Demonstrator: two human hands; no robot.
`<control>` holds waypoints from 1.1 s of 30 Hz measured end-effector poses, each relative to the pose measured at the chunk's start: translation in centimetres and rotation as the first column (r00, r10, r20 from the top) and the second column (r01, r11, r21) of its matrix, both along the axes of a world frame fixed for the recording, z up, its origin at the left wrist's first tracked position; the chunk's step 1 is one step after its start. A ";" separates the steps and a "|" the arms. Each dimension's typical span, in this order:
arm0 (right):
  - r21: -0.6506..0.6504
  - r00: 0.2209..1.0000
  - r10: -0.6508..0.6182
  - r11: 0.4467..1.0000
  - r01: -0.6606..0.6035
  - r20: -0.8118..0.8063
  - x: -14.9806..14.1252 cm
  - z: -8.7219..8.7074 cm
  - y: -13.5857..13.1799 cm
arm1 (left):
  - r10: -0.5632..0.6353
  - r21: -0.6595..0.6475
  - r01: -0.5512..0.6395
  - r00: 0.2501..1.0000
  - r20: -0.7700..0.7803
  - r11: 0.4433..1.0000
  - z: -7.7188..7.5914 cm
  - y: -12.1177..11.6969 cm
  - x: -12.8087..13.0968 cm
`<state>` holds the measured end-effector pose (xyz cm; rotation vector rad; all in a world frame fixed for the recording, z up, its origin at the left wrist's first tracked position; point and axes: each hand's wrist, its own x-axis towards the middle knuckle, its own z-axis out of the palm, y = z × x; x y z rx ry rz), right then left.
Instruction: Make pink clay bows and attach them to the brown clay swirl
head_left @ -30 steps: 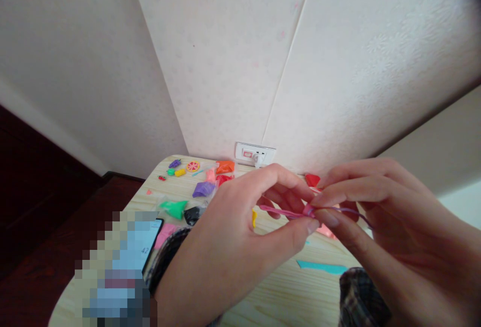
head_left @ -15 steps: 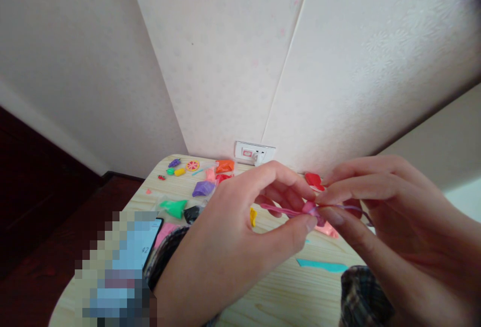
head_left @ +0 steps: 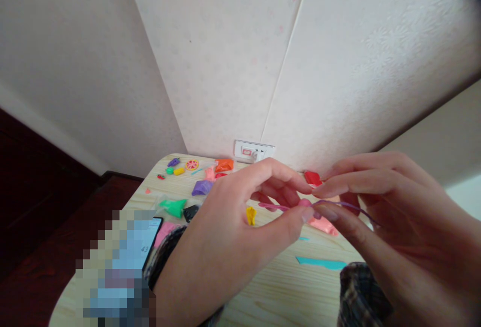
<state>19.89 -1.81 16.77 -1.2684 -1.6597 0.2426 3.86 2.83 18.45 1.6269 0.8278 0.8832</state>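
My left hand point(head_left: 240, 232) pinches a small pink lump of modelling clay point(head_left: 305, 203) between thumb and fingertips. A thin pink strand point(head_left: 272, 207) sticks out from it to the left, inside the curl of the fingers. Close beside it, my right hand point(head_left: 383, 212) has thumb and index finger closed on a thin purple strand point(head_left: 349, 205), which arches away to the right. Where the strand meets the pink lump is partly hidden by the fingertips. Both hands are held above the wooden table point(head_left: 278, 292).
Bagged clay in purple point(head_left: 203, 188), green point(head_left: 173, 208) and other colours lies behind my left hand. Small fruit shapes, one a citrus slice point(head_left: 192, 165), are at the back left. A phone point(head_left: 150, 242), partly blurred, is at left. A teal strip point(head_left: 321, 263) lies under the hands.
Both hands stay nearly in place, still together. The pink lump now shows rounder between the fingertips, and the purple strand arches higher to the right.
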 end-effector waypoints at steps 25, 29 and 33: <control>0.034 0.997 -0.037 0.999 0.035 0.063 0.0 0.2 0.1 | -0.108 -0.075 0.114 0.990 0.087 0.991 0.0 0.3 -0.1; 0.018 0.999 -0.015 1.000 0.014 0.032 0.0 0.3 0.0 | -0.097 -0.100 0.102 0.994 0.058 0.990 0.2 0.4 -0.1; 0.005 1.000 -0.005 1.000 0.005 0.020 -0.1 0.4 0.0 | -0.092 -0.071 0.097 0.994 0.061 0.993 0.1 0.4 -0.1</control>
